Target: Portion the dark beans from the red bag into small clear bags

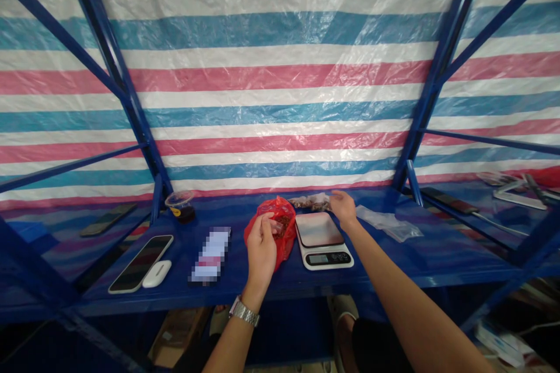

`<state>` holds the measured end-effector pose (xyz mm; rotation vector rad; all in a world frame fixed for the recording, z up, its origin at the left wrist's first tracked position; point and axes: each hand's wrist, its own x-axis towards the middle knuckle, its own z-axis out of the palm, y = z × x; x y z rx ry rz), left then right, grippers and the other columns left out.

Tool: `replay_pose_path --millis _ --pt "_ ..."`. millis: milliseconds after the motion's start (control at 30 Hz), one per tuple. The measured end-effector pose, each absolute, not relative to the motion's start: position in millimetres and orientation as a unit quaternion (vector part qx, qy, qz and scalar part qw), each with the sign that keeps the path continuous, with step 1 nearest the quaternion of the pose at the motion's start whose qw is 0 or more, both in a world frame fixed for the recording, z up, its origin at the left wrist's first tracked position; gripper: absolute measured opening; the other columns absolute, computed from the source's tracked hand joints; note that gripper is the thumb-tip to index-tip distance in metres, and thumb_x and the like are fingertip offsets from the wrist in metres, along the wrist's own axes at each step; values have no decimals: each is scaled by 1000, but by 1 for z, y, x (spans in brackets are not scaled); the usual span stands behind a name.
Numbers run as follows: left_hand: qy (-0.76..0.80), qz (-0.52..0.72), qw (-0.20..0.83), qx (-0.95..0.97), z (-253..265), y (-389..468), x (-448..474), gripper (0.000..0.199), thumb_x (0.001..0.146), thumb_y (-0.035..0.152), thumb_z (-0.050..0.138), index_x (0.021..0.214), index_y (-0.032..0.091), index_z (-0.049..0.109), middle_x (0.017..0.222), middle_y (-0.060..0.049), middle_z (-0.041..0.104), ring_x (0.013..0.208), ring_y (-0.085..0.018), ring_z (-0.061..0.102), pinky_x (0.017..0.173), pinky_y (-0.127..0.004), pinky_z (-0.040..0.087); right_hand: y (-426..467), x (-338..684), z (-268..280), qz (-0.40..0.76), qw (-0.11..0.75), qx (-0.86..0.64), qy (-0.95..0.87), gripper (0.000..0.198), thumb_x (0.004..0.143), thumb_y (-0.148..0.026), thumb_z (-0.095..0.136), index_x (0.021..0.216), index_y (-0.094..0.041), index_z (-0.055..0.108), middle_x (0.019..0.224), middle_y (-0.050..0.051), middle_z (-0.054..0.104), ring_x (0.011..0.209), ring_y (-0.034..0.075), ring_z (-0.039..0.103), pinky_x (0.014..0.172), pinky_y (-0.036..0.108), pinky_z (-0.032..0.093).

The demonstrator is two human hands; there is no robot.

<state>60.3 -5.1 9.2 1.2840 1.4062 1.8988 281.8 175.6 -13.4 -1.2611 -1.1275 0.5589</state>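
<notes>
Just left of the white scale point(324, 242), we are seeing an open red bag point(286, 246) with brown pieces point(286, 223) inside, and at its mouth the left hand point(262, 242) is pinching a small see-through piece point(276, 227). Behind the scale, the right hand point(343, 207) is lying at the end of some filled clear packets point(306, 203); we are unable to tell whether its fingers are gripping one. We are judging spillage the chief risk: the bag's soft walls are sagging, so a tug from the left hand could be tipping brown pieces out beside the scale. We are also noting that the right forearm point(394, 285) is passing near the scale's right edge, where a brush could be nudging it. Right of the scale, thin clear bags point(389, 224) are lying loose; a sweeping arm could be scattering them.
</notes>
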Motion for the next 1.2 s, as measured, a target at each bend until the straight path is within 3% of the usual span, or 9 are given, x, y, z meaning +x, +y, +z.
replay_pose_path --millis 200,367,433,500,567,700,833,967,1200 --pt "512 686 238 459 8 -8 59 35 99 47 48 94 20 69 80 -5 70 75 -19 66 75 -31 53 150 346 -17 107 551 -674 -480 38 78 -20 55 110 -14 74 116 19 73 114 36 64 104 51 44" --pt "506 684 235 470 10 -12 60 35 98 47 49 90 19 69 79 -5 69 74 -19 65 73 -31 53 129 382 -34 -7 285 -718 -635 36 83 -26 66 118 -21 75 123 17 73 120 37 64 105 51 41" --pt "505 682 236 474 10 -11 61 35 98 47 48 89 19 68 79 -5 69 74 -19 65 72 -31 52 127 389 -39 -12 253 -729 -636 32 88 -24 62 117 -22 76 115 16 77 111 34 70 102 48 43" --pt "504 680 238 476 9 -10 63 36 99 47 47 89 19 67 79 -5 69 72 -19 64 71 -30 52 128 391 -36 8 295 -734 -611 30 91 -22 57 114 -22 77 109 15 78 103 32 73 96 45 47" --pt "501 677 245 480 7 -7 66 38 99 48 46 90 19 68 79 -5 69 72 -18 64 71 -30 52 128 386 -27 59 401 -705 -582 28 91 -28 59 112 -20 76 108 15 79 99 31 73 90 43 51" --pt "486 652 306 495 1 -4 81 37 95 51 57 103 18 71 96 -9 75 88 -21 70 80 -32 55 111 345 0 263 589 -481 -593 44 80 -51 74 106 -16 73 95 12 79 89 28 73 80 40 58" --pt "443 661 380 471 0 -4 97 53 84 47 75 127 18 66 128 -16 71 115 -25 70 96 -37 56 73 278 16 349 571 -314 -673 33 76 -49 82 90 -21 73 91 6 78 85 23 73 83 39 59" --pt "394 699 405 437 7 -6 98 53 85 47 76 130 20 65 137 -14 68 129 -26 64 112 -40 49 44 231 21 365 527 -267 -719 23 84 -44 76 88 -22 73 89 4 76 81 20 71 81 36 58" --pt "424 690 356 466 17 -14 75 46 89 50 70 123 19 69 128 -13 73 120 -28 69 106 -40 53 34 219 29 406 483 -222 -743 37 91 -43 69 123 -26 66 89 1 70 82 18 68 80 32 55"
